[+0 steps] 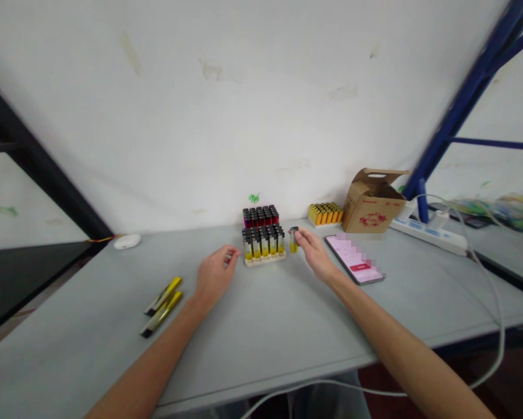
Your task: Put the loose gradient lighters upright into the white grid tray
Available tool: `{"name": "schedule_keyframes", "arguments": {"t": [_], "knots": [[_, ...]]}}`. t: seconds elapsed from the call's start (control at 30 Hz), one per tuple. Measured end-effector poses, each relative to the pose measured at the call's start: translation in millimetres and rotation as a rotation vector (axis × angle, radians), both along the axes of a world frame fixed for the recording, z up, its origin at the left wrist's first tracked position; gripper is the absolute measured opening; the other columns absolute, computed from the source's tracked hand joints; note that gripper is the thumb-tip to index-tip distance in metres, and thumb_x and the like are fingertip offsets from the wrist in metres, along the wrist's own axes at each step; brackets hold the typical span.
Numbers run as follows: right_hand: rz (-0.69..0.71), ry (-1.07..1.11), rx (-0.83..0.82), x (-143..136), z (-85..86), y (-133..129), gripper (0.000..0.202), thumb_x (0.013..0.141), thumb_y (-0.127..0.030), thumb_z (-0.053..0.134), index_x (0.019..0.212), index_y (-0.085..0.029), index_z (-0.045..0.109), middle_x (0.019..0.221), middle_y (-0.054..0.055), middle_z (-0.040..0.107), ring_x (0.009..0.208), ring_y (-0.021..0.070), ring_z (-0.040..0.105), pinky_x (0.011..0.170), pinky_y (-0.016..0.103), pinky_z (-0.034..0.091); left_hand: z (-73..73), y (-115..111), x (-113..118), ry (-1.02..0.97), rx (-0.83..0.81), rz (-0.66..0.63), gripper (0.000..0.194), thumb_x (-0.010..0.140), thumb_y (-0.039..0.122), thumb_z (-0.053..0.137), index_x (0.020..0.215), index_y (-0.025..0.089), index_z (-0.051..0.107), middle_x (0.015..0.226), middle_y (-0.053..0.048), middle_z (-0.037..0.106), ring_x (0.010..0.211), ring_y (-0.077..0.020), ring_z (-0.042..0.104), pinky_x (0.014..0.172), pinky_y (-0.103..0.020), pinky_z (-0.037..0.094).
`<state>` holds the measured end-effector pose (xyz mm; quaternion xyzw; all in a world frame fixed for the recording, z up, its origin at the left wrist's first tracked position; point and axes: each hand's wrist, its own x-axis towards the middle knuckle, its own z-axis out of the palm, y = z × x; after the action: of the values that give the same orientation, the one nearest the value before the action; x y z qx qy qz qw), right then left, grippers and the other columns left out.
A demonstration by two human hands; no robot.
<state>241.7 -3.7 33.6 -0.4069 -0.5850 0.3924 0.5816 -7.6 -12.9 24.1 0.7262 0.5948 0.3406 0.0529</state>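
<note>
Between my fingers and thumb, my right hand [313, 251] grips a lighter [293, 241] with a clear yellow body and a black top. It is held upright, just right of a pale tray [265, 261] filled with rows of similar yellow lighters [264, 249]. My left hand [218, 269] is close to the tray's left side, fingers curled inward; whether anything small is in them I cannot make out. Behind the yellow rows stand lighters with red and purple bodies [260, 217]. Two yellow-and-clear packs of lighters [162, 313] lie left of my left forearm.
A phone [354, 259] lies right of my right hand. Behind it are a tray of orange-yellow cylinders [326, 214] and an open cardboard box [371, 203]. A power strip [431, 234] and white cable [499, 302] run along the right. A white case [127, 241] sits at the back left.
</note>
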Motion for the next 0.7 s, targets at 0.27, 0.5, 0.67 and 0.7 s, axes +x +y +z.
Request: {"name": "schedule_keyframes", "arguments": {"t": [0.27, 0.5, 0.67, 0.7], "knots": [[-0.088, -0.183, 0.099, 7.1, -12.6, 7.8, 0.027, 0.084, -0.042, 0.056, 0.099, -0.020, 0.055, 0.089, 0.004, 0.062, 0.077, 0.0160, 0.057, 0.066, 0.027, 0.044, -5.6, 3.8, -3.7, -0.066, 0.031, -0.099, 0.027, 0.088, 0.037, 0.041, 0.082, 0.020, 0.061, 0.074, -0.003, 0.069, 0.066, -0.0170, 0.064, 0.066, -0.028, 0.050], [-0.015, -0.233, 0.111, 7.1, -15.4, 5.7, 0.022, 0.084, -0.039, 0.058, 0.096, -0.021, 0.053, 0.090, 0.003, 0.062, 0.075, 0.0160, 0.063, 0.067, 0.028, 0.045, -4.7, 5.7, -2.8, -0.155, 0.002, -0.158, 0.028, 0.088, 0.038, 0.042, 0.087, 0.019, 0.062, 0.077, -0.003, 0.070, 0.065, -0.0159, 0.064, 0.064, -0.027, 0.052], [-0.039, -0.320, 0.157, 7.4, -15.1, 3.4, 0.020, 0.085, -0.033, 0.057, 0.101, -0.022, 0.055, 0.095, 0.005, 0.065, 0.079, 0.0184, 0.064, 0.067, 0.030, 0.046, -8.4, 6.4, -2.7, -0.064, 0.025, -0.145, 0.027, 0.087, 0.038, 0.045, 0.091, 0.020, 0.064, 0.084, -0.004, 0.072, 0.068, -0.0164, 0.064, 0.069, -0.029, 0.052], [-0.050, -0.326, 0.163, 7.2, -15.3, 3.1, 0.022, 0.084, -0.032, 0.058, 0.104, -0.023, 0.055, 0.094, 0.005, 0.066, 0.080, 0.0189, 0.064, 0.067, 0.031, 0.047, -9.2, 6.7, -2.7, -0.057, 0.037, -0.137, 0.026, 0.087, 0.038, 0.046, 0.092, 0.020, 0.064, 0.084, -0.004, 0.071, 0.069, -0.0168, 0.064, 0.070, -0.030, 0.052]]}}
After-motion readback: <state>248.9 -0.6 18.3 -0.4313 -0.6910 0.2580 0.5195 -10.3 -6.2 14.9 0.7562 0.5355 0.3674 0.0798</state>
